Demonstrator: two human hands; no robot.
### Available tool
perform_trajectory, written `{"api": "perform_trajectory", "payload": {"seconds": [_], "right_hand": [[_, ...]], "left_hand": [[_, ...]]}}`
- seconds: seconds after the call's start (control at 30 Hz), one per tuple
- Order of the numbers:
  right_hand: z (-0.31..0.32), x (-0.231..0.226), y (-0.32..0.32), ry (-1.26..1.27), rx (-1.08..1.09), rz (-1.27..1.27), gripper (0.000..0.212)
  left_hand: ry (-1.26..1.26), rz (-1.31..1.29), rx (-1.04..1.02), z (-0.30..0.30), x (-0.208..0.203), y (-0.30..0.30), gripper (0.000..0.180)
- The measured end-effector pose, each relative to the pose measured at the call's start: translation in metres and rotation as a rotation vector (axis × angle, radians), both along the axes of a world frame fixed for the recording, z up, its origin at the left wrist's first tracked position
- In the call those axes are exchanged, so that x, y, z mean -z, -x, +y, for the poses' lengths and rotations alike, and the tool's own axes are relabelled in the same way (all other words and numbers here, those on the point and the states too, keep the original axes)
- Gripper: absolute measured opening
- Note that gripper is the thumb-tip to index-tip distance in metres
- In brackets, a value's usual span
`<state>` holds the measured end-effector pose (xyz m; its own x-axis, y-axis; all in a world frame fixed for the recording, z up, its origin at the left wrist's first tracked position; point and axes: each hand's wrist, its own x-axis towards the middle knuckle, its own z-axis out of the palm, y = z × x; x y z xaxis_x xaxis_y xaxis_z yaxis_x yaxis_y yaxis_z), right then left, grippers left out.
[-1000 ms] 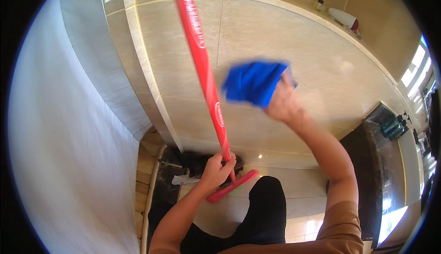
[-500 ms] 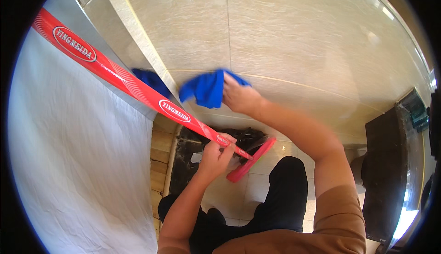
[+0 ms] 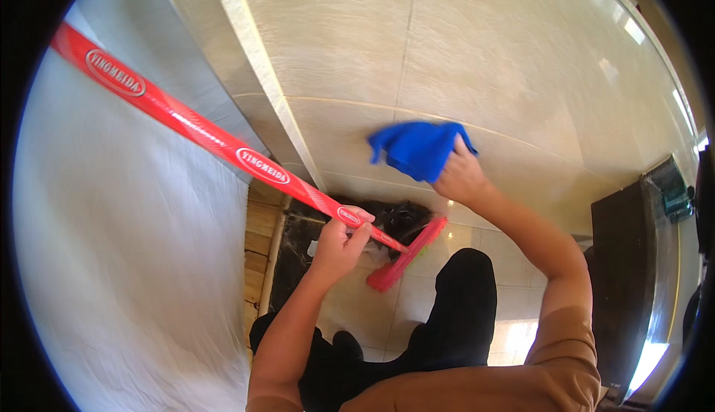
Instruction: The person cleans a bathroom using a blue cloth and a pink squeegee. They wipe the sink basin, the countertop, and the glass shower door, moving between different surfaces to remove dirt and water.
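Note:
My left hand (image 3: 342,244) is closed around the lower part of a long red broom handle (image 3: 190,123). The handle slants from the upper left down to a red broom head (image 3: 410,254), low over the pale floor tiles. My right hand (image 3: 463,177) pinches a bright blue cloth (image 3: 417,147) by its right side. The cloth lies along the lower part of the beige tiled wall (image 3: 491,62), its left end trailing loose. Slight motion blur softens the cloth's edges, and its underside is hidden.
A white sheet (image 3: 134,248) covers the whole left side. Beside it run a strip of wooden floor (image 3: 255,263) and a dark stone threshold (image 3: 290,255). A dark cabinet (image 3: 624,285) stands at the right, with a teal object (image 3: 676,197) on its far end.
My right hand and the blue cloth have moved right along the wall, away from the pale vertical trim. My left hand keeps its grip on the broom, shifting slightly up and left.

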<state>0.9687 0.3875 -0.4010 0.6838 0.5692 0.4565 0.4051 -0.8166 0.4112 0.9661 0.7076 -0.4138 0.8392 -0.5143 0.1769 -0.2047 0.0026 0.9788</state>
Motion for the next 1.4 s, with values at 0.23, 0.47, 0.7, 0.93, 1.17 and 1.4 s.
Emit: {"api": "perform_trajectory", "payload": {"seconds": [0.23, 0.47, 0.7, 0.93, 1.17, 1.4], "right_hand": [[0.134, 0.045, -0.099, 0.371, -0.064, 0.281, 0.028], [0.106, 0.223, -0.094, 0.144, -0.024, 0.453, 0.037], [0.004, 0.196, -0.003, 0.055, -0.036, 0.469, 0.024], [-0.087, 0.131, 0.105, 0.055, 0.230, 0.366, 0.022], [-0.124, 0.006, 0.155, -0.217, 0.468, -0.175, 0.046], [-0.114, -0.132, 0.114, -0.445, 0.471, -0.443, 0.030]], "left_hand": [[-0.015, 0.047, -0.007, 0.009, 0.012, -0.008, 0.011], [-0.044, 0.066, 0.039, -0.016, 0.002, -0.008, 0.011], [0.004, -0.085, 0.023, -0.032, 0.013, -0.016, 0.008], [0.095, -0.023, 0.013, -0.047, 0.028, -0.021, 0.007], [0.017, -0.145, 0.140, -0.066, 0.003, 0.002, 0.008], [0.022, -0.100, -0.031, -0.077, 0.032, -0.025, 0.035]]}}
